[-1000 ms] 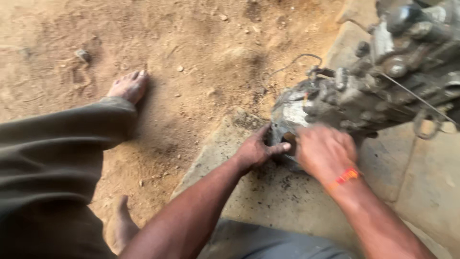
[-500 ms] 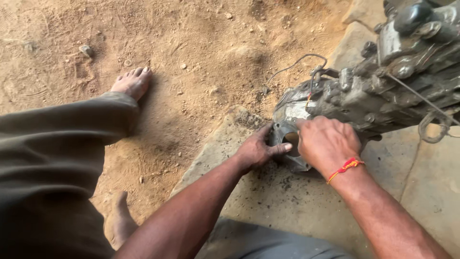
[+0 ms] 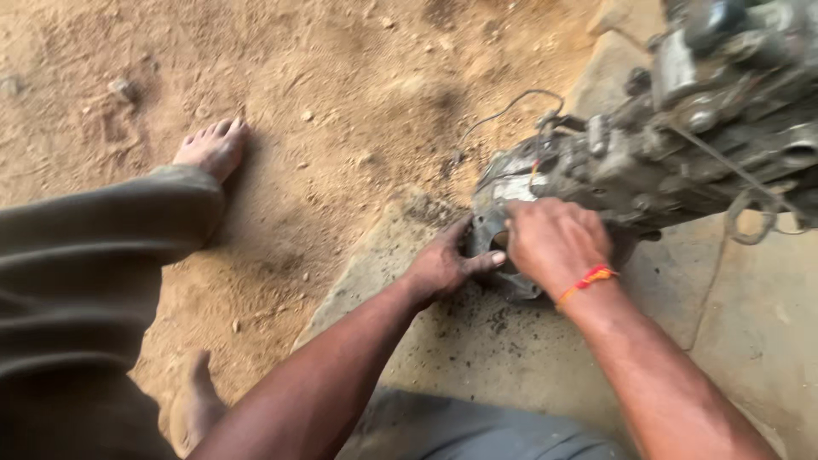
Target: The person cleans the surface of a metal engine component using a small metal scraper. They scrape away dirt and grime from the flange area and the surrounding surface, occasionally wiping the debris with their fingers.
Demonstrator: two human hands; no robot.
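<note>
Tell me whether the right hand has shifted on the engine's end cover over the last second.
No. The right hand stays on the round end cover of the engine, opposite the left hand.

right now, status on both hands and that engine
Left hand gripping the engine end cover, thumb across it. Right hand closed over the same cover. Engine lies on a stone slab; loose wire behind.

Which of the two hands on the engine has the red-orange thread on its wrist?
The right hand, on the engine's end cover; the left hand's wrist is bare.
</note>
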